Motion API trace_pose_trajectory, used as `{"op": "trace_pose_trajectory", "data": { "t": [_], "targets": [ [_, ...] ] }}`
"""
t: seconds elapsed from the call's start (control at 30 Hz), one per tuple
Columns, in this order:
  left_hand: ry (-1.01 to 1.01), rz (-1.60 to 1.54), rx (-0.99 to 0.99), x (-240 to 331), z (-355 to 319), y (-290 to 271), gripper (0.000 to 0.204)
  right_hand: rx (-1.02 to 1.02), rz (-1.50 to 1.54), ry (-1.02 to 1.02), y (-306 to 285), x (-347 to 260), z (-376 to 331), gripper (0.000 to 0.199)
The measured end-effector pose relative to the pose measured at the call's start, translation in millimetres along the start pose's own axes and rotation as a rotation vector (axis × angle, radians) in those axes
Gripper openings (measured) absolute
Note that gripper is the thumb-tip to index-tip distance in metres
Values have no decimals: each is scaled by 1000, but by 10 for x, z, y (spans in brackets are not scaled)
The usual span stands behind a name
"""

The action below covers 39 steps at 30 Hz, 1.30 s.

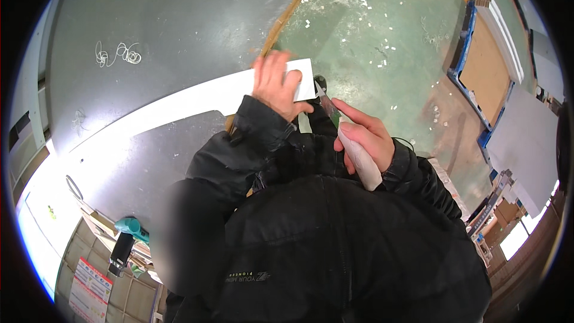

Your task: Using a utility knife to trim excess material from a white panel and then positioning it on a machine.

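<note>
A long white strip of board lies on the grey table, its right end sticking out past the table edge. My left hand rests on top of that end, fingers spread and thumb apart near the close edge. To the right of it, my right hand is closed round the white, wrapped-looking handle of a knife. The blade points away and to the left, its tip close to the strip's end. Whether the tip touches the board cannot be made out.
The grey tabletop has a brown edge. Tangled white string lies on it. White scraps dot the green floor. A blue-edged rack with boards stands right; a teal tool sits lower left.
</note>
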<state>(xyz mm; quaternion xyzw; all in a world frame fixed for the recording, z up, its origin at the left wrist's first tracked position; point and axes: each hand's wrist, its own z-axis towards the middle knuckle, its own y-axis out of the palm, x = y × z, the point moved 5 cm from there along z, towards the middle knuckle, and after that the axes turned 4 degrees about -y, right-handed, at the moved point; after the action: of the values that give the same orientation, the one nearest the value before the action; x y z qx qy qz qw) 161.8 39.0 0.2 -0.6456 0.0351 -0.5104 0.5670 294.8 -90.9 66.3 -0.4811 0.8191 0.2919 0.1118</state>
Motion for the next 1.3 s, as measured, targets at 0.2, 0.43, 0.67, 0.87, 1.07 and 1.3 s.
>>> {"op": "trace_pose_trajectory", "data": {
  "t": [0.2, 0.43, 0.67, 0.87, 1.07, 1.3],
  "targets": [
    [-34, 97, 117, -102, -98, -95, 45, 45, -12, 53, 127, -38, 95, 64],
    [-22, 48, 92, -125, -68, -78, 44, 81, -44, 84, 163, -4, 133, 65],
    [9, 1, 123, -154, -26, -78, 48, 102, -23, 142, -190, 336, 724, 68],
    [82, -170, 182, -212, -157, -377, 76, 57, 65, -221, -236, 195, 1134, 40],
    [-729, 204, 1075, -285, -1012, -1201, 81, -62, -295, -431, -196, -354, 780, 28],
    [-397, -2081, 1368, -729, -929, -1689, 91, -88, -102, -598, -404, -719, -87, 32]
  ]
}}
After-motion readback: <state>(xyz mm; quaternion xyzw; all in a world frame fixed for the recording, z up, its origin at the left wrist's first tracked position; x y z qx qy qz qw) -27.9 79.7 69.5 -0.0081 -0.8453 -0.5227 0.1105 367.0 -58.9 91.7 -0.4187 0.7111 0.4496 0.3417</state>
